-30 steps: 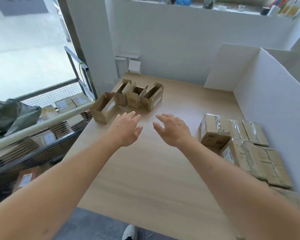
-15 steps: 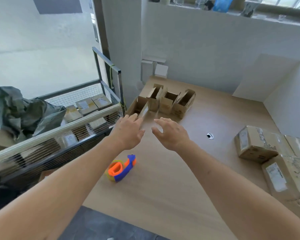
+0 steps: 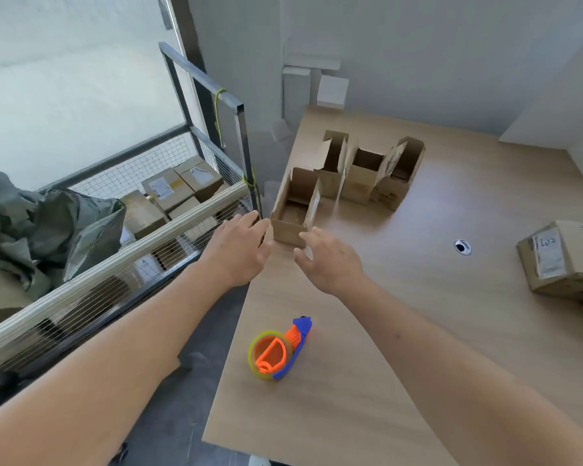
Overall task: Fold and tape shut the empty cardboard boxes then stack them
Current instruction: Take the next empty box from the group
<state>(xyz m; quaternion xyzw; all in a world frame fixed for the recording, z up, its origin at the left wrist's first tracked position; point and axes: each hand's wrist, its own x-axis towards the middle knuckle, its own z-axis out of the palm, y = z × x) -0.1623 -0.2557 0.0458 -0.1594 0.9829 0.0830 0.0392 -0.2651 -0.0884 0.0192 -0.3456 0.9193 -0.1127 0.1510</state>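
Note:
Several open, empty cardboard boxes stand at the far left of the wooden table (image 3: 418, 314). The nearest open box (image 3: 292, 210) sits at the table's left edge with its flaps up. My left hand (image 3: 239, 247) hovers just left of it, fingers straight. On the box's near right side is my right hand (image 3: 327, 257), fingers relaxed and spread, holding nothing. Three more open boxes (image 3: 367, 169) stand behind it. An orange and blue tape dispenser (image 3: 281, 351) lies near the front left of the table. A taped box (image 3: 566, 260) sits at the right edge.
A wire-mesh cart (image 3: 132, 230) stands left of the table with taped boxes (image 3: 175, 193) and a grey-green plastic bag (image 3: 41, 223) in it. A cable hole (image 3: 462, 246) is in the tabletop. White panels and a wall rise behind.
The view has swung left and down. Both hands have moved forward to the nearest open box, and the tape dispenser has come into view.

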